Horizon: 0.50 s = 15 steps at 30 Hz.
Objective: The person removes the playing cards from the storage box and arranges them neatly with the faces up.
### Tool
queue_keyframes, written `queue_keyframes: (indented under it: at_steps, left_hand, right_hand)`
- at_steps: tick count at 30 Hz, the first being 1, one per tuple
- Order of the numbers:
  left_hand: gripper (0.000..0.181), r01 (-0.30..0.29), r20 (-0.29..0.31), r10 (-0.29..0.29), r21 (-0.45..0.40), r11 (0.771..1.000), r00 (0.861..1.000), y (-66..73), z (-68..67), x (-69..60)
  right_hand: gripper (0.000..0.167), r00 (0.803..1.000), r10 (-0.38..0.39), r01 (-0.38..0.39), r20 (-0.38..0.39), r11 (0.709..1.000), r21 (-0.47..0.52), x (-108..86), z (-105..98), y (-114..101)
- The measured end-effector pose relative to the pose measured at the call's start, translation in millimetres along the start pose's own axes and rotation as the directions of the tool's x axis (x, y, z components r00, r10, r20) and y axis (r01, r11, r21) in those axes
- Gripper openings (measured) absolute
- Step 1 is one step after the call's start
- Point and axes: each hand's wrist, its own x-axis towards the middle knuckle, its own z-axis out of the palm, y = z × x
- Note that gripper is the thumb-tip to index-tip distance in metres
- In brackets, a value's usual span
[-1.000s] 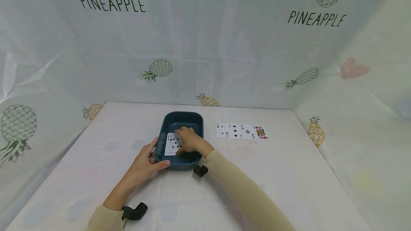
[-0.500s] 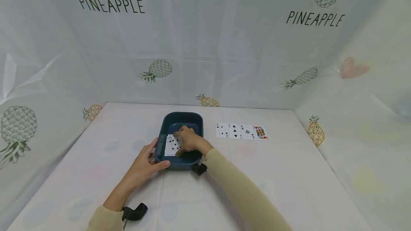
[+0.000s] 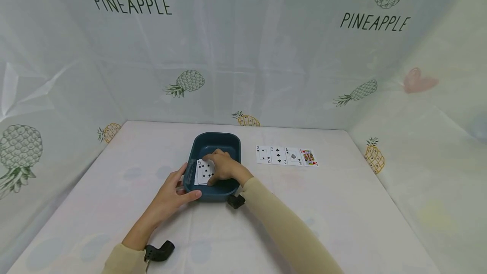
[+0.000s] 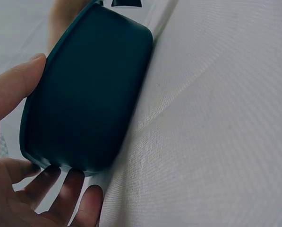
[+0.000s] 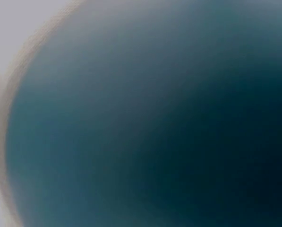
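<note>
A dark blue plastic tray (image 3: 217, 137) stands on the table in the head view. My left hand (image 3: 170, 195) grips its near left corner; in the left wrist view the thumb (image 4: 25, 82) lies at the rim and the fingers bend against the side. Inside the tray my right hand (image 3: 224, 168) pinches the top playing card (image 3: 205, 173), a five of spades, between thumb and fingers. Another card's edge peeks out beneath it on the left. How many cards lie below is hidden. Only the tray's blurred wall (image 5: 131, 118) fills the right wrist view.
To the right of the tray, several playing cards lie face up in a row: a two (image 3: 263, 154), a three of clubs (image 3: 279, 155), an ace of spades (image 3: 294, 156) and a king (image 3: 309, 157). A pineapple-print sheet (image 3: 243, 45) hangs behind the table (image 3: 323, 206).
The top card has slid slightly over the one beneath, so more of the lower card's left edge shows. My right fingers shifted a little; my left hand and the tray stayed put.
</note>
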Motion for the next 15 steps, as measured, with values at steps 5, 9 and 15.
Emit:
queue_keyframes:
  at_steps: [5,9,15]
  left_hand:
    - [0.108,0.004,0.009,-0.004,-0.013,1.000,1.000,0.2,0.3,-0.6]
    - [0.106,0.001,0.010,-0.001,-0.016,1.000,1.000,0.9,0.8,-0.3]
    - [0.108,0.000,0.001,0.000,-0.017,1.000,1.000,1.3,0.0,-0.3]
  right_hand:
    - [0.085,1.000,-0.017,0.017,-0.016,1.000,0.014,-2.3,-4.9,-0.6]
    - [0.087,0.999,-0.037,0.038,-0.022,0.999,0.028,-8.5,-13.5,-3.1]
    - [0.087,0.995,-0.086,0.088,-0.055,0.996,0.030,-19.2,-29.3,-4.4]
